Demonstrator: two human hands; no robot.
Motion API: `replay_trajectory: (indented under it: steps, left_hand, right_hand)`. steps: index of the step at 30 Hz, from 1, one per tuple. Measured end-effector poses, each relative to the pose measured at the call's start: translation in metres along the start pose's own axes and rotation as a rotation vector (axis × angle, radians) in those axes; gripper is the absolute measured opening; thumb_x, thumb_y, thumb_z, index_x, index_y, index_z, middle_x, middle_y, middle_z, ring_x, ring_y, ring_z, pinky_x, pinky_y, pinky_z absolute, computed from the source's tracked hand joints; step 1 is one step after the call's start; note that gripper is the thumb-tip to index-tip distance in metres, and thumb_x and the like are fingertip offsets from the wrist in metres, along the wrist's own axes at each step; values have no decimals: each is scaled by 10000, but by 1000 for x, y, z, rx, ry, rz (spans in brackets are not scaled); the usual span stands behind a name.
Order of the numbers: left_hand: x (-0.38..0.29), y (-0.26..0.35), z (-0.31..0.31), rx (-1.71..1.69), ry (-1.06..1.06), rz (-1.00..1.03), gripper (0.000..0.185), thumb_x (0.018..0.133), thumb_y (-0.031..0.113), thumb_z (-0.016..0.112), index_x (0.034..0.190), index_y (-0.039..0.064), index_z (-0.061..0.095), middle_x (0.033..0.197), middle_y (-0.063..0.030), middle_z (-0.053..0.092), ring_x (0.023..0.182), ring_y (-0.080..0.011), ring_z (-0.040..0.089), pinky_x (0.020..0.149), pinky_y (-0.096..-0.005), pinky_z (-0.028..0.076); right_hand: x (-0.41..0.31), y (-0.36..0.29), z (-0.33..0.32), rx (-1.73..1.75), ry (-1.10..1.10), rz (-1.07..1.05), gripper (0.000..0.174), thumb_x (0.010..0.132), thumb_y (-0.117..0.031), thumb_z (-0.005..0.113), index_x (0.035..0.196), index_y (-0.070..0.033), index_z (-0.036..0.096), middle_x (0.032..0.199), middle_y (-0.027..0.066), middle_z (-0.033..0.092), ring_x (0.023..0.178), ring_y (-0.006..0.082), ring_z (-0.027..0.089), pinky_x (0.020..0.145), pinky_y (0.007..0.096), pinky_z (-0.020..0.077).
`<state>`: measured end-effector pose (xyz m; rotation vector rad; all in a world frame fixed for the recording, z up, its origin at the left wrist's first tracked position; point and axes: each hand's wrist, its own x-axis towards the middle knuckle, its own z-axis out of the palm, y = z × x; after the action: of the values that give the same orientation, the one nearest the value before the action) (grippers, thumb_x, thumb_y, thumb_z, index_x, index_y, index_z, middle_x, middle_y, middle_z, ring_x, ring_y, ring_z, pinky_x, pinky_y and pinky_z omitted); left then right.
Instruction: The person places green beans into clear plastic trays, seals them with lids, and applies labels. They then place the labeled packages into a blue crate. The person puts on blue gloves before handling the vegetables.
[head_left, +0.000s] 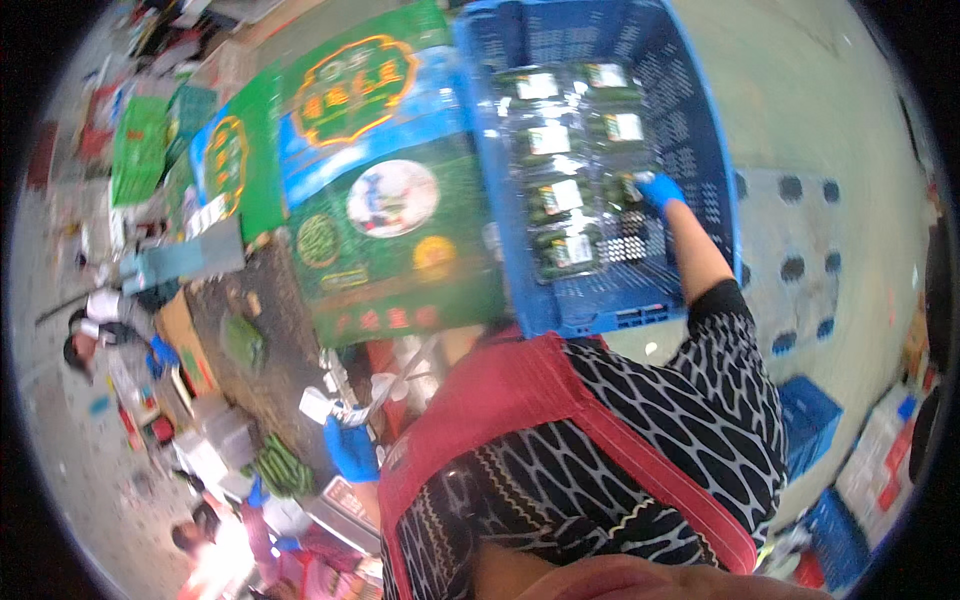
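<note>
My right hand (661, 193), in a blue glove, reaches into a blue plastic crate (574, 311). Its fingertips touch a clear pack of green vegetables (619, 189) where something white shows; whether they grip anything is unclear. More packs with white labels (556, 140) lie in two columns in the crate. Lower left, my gloved left hand (351, 451) is closed on a strip of white labels (319, 406), which trails up toward the red apron. The fingertips are partly hidden by the labels.
A green printed carton (394, 240) stands against the crate's left side. Beyond it is a dark worktable (259, 300) with a green pack (244, 343) and a pile of cucumbers (283, 466). Other people in blue gloves work at left. A grey pallet (791, 232) lies at right.
</note>
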<state>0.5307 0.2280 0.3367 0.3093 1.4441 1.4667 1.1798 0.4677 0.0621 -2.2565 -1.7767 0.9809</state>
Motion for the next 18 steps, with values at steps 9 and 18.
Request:
replay_trajectory:
  steps: [9, 18]
  left_hand:
    - [-4, -13, -65, 15, 325, 112, 313, 895, 196, 623, 1171, 60, 565, 1114, -86, 620, 1017, -250, 595, 931, -418, 467]
    - [-83, -15, -218, -379, 596, 263, 354, 901, 222, 590, 1204, 50, 531, 1008, -74, 610, 902, -230, 602, 861, -380, 481]
  right_hand:
    - [22, 69, 85, 1315, -480, 824, 263, 875, -397, 547, 904, -162, 661, 831, 64, 638, 677, 236, 549, 614, 387, 458]
    - [61, -103, -33, 532, 349, -106, 260, 955, -244, 538, 821, -44, 635, 667, 20, 590, 583, 112, 490, 514, 296, 398]
